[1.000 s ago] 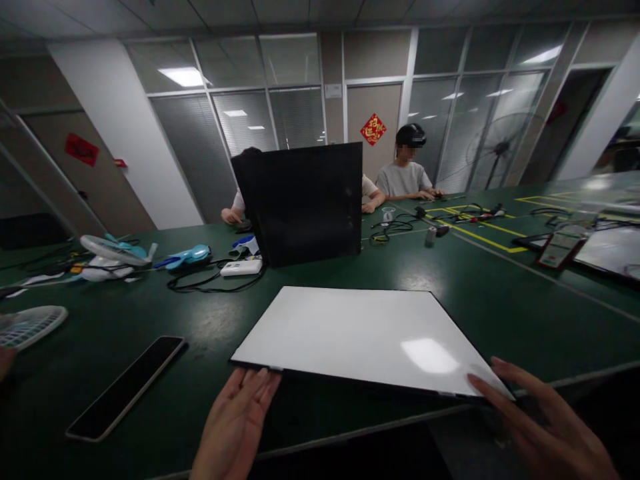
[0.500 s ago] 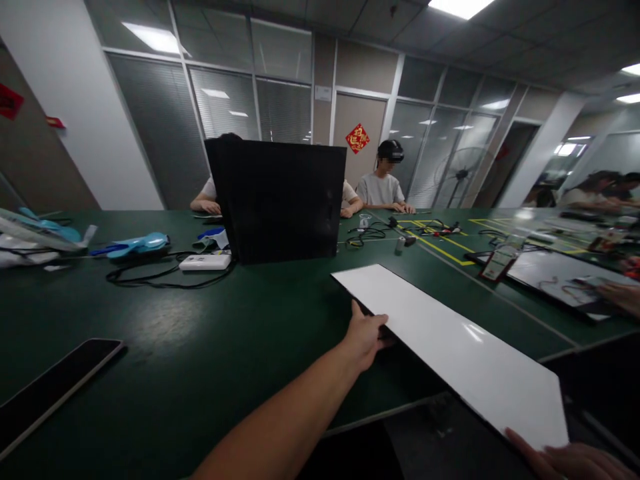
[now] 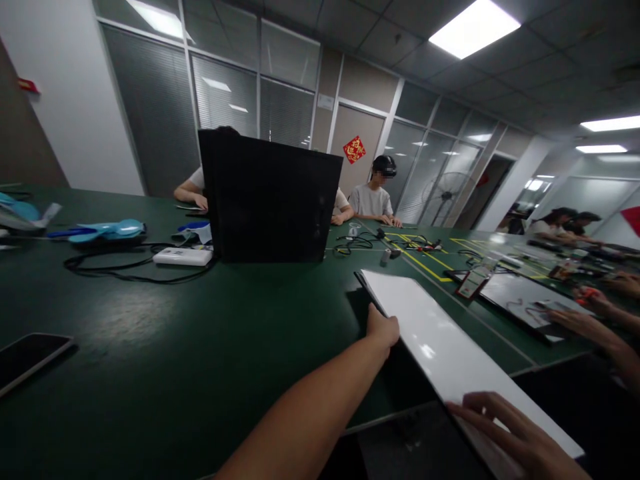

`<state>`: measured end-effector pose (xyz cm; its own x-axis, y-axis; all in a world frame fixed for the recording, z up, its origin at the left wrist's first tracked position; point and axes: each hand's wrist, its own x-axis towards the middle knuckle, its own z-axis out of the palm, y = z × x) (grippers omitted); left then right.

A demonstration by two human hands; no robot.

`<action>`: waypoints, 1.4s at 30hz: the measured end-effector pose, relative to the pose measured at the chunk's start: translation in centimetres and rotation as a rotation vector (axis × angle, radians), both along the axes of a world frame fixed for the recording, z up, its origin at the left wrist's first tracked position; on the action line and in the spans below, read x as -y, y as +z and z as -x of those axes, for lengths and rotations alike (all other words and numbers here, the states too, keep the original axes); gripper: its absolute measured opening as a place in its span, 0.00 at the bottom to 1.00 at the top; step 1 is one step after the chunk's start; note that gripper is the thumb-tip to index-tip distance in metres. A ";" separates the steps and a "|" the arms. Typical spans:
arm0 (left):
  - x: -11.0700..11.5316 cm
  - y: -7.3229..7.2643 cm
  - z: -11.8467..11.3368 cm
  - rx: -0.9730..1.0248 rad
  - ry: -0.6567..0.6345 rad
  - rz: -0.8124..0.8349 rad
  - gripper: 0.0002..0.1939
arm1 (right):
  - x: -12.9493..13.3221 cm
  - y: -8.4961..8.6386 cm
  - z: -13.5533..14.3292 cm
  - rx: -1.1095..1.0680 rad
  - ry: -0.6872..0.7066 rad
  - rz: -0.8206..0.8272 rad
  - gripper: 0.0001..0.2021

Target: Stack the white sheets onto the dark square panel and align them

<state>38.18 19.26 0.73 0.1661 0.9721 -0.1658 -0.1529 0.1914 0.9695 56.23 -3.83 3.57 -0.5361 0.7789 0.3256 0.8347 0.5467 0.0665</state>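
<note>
1. My left hand (image 3: pixel 383 330) grips the left long edge of the white panel (image 3: pixel 450 353), fingers curled under it and thumb on top, my arm stretched out across the green table (image 3: pixel 200 347).
2. My right hand (image 3: pixel 520 437) lies on the panel's near end, fingers spread flat over the white face, near the lower right corner of the view; it presses and steadies rather than wraps around.
3. The white panel is tilted, its far corner low over the table and its near end jutting out past the table's near edge, to the right of centre.
4. Further off, an upright black board (image 3: pixel 270 200) stands on the table, well apart from the panel.
5. Just left of that board lie a white power bank (image 3: pixel 183 256) and a looped black cable (image 3: pixel 115 267), with a blue handheld fan (image 3: pixel 107 231) beyond them to the left.
6. A dark phone (image 3: pixel 27 357) lies flat at the near left edge.
7. To the right, a second panel (image 3: pixel 525 303) lies flat on the table, and another person's hands (image 3: pixel 595 297) are at it.
8. Behind the black board, people sit at the far side; one in a grey shirt (image 3: pixel 373 200) has both hands on the table.
</note>
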 end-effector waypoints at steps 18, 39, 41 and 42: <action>-1.0 1.6 -0.3 -0.162 0.002 0.040 0.20 | -7.6 0.0 3.5 -0.135 -0.351 0.298 0.30; 0.1 3.6 11.2 -0.011 -0.046 0.205 0.21 | -12.4 -3.5 0.9 -0.192 -0.483 0.451 0.32; 0.5 4.2 14.2 -0.009 -0.029 0.228 0.20 | -12.6 -3.8 1.3 -0.190 -0.450 0.458 0.32; 0.8 4.5 15.9 -0.009 -0.019 0.237 0.20 | -12.7 -3.9 1.4 -0.189 -0.431 0.460 0.32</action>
<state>22.26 18.50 5.28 0.1812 0.9025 -0.3908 -0.1391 0.4169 0.8982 54.80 8.89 -0.32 -0.1108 0.9933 -0.0340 0.9598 0.0981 -0.2630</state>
